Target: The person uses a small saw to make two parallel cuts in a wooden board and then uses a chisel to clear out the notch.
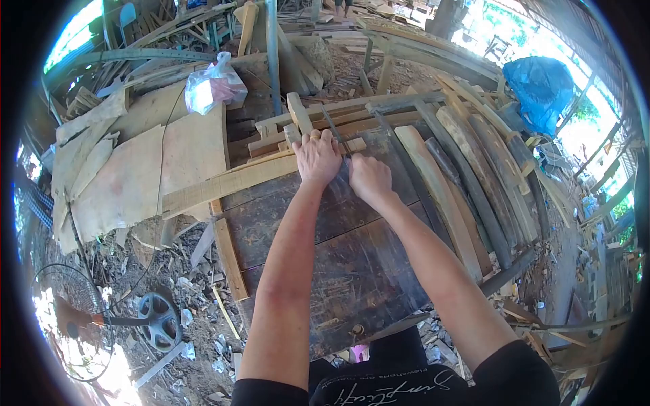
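A long pale wooden board lies across the dark, scuffed workbench, its left end sticking out past the bench edge. My left hand presses down on the board near its right end, fingers curled over it. Just to the right, my right hand is closed around the handle of a handsaw, which my fingers hide. The narrow saw blade points away from me, up and slightly left, crossing the board beside my left hand. A short wood block stands beyond my left fingers.
Several curved wooden pieces lie along the bench's right side. Plywood sheets and a white plastic bag are at the left. A fan stands lower left; a blue bag is upper right. Scraps litter the ground.
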A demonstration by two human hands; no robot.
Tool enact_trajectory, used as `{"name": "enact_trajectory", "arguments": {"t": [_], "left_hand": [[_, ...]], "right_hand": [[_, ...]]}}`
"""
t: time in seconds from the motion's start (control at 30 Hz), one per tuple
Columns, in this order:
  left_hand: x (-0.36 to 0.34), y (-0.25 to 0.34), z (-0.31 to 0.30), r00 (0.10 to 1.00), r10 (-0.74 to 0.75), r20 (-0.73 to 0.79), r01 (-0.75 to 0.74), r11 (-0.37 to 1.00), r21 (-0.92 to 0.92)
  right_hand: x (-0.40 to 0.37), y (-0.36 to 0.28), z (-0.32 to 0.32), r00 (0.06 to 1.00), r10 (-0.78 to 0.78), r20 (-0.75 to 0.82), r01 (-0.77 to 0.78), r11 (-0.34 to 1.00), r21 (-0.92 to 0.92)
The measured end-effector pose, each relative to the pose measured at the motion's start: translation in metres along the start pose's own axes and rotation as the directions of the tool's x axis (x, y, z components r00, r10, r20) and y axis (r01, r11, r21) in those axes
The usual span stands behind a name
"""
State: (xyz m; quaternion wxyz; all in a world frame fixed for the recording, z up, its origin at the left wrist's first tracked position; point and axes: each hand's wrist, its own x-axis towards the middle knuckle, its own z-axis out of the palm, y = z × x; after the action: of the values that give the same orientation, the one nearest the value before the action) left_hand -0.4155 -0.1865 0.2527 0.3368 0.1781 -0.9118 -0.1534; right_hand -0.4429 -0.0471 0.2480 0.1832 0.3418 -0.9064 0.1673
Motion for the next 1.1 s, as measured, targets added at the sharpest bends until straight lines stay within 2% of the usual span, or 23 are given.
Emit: {"name": "enact_trajectory", "arguments": {"t": [0.07, 0.13, 0.17, 0.23, 0.3, 0.4, 0.6, 0.67, 0.8, 0.87, 0.93, 1.0, 1.07, 1.1], "left_hand": [[0.002, -0.001, 0.002, 1.000, 0.001, 0.026, -0.001, 1.000, -0.009], [0.004, -0.003, 0.004, 1.000, 0.015, -0.001, -0.015, 1.000, -0.011], [0.000, -0.003, 0.006, 0.999, 0.034, -0.015, -0.034, 0.999, -0.003], [-0.003, -0.001, 0.001, 0.999, 0.038, 0.022, -0.038, 0.999, -0.007], [-0.002, -0.003, -0.003, 0.998, 0.046, 0.036, -0.046, 0.999, -0.004], [-0.010, -0.007, -0.007, 0.988, 0.144, 0.063, -0.141, 0.989, -0.052], [-0.013, 0.004, -0.021, 0.963, 0.041, 0.266, -0.048, 0.999, 0.019], [-0.013, 0.006, -0.031, 0.917, -0.016, 0.400, 0.029, 0.999, -0.025], [-0.024, 0.016, -0.042, 0.881, 0.068, 0.468, -0.064, 0.998, -0.024], [-0.036, 0.021, -0.045, 0.902, 0.172, 0.397, -0.158, 0.985, -0.067], [-0.043, 0.022, -0.049, 0.893, 0.215, 0.395, -0.181, 0.976, -0.122], [-0.048, 0.031, -0.058, 0.884, 0.259, 0.389, -0.204, 0.963, -0.179], [-0.055, 0.039, -0.068, 0.882, 0.323, 0.342, -0.330, 0.943, -0.041], [-0.059, 0.040, -0.067, 0.880, 0.327, 0.344, -0.334, 0.942, -0.042]], "right_hand": [[-0.017, -0.003, -0.010, 1.000, 0.005, -0.006, -0.005, 1.000, -0.015], [-0.036, -0.004, -0.028, 0.989, 0.084, 0.125, -0.084, 0.996, -0.003], [-0.033, -0.002, -0.024, 0.988, 0.085, 0.133, -0.084, 0.996, -0.009], [-0.020, -0.001, -0.009, 1.000, 0.009, -0.029, -0.008, 1.000, 0.028], [-0.011, -0.003, -0.004, 0.999, 0.010, -0.046, -0.008, 1.000, 0.027], [-0.007, -0.002, -0.006, 0.999, 0.010, -0.046, -0.009, 1.000, 0.016], [-0.026, -0.004, -0.016, 1.000, 0.017, 0.008, -0.017, 1.000, 0.021], [-0.037, -0.004, -0.025, 0.999, 0.029, 0.017, -0.030, 0.999, 0.038], [-0.062, -0.004, -0.038, 0.998, 0.044, 0.045, -0.047, 0.996, 0.073], [-0.073, -0.004, -0.043, 0.997, 0.065, 0.036, -0.067, 0.995, 0.075], [-0.081, -0.007, -0.052, 0.994, 0.076, -0.082, -0.062, 0.986, 0.155], [-0.089, -0.012, -0.065, 0.992, 0.104, -0.075, -0.092, 0.984, 0.151], [-0.096, -0.014, -0.074, 0.990, 0.126, -0.065, -0.116, 0.982, 0.148], [-0.100, -0.014, -0.078, 0.989, 0.104, -0.103, -0.090, 0.987, 0.134]]}}
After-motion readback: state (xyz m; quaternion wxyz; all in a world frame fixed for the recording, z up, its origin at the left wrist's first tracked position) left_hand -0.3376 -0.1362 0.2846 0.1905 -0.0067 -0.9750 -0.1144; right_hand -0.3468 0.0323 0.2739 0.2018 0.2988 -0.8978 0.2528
